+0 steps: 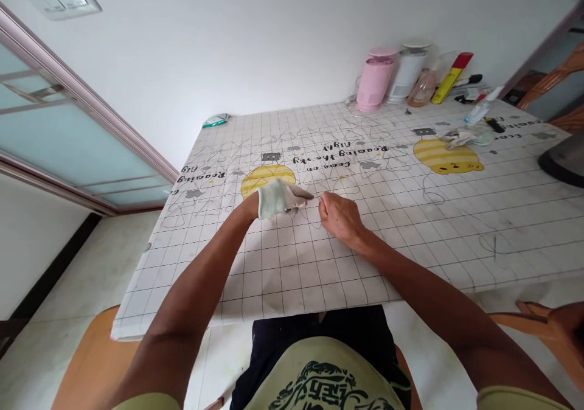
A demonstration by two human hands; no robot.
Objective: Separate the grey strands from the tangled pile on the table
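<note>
My left hand (287, 199) wears a white and pale green work glove (272, 200). Its fingers point right and look pressed together over the tablecloth. Just to the right, my bare right hand (340, 216) is closed in a pinch, its fingertips close to the left ones. Whatever lies between the fingers is too small to make out. Under both hands spreads the white checked tablecloth (292, 276), printed with yellow striped figures and lettering. A thin loop of thread or wire (433, 197) lies on the cloth to the right.
Along the wall stand a pink cylinder device (375, 81), a white one (407, 72), an amber bottle (422, 89) and a yellow-red box (451, 79). A spray bottle (483, 107) and a crumpled glove (469, 135) lie right. A green packet (216, 120) rests at the far left corner.
</note>
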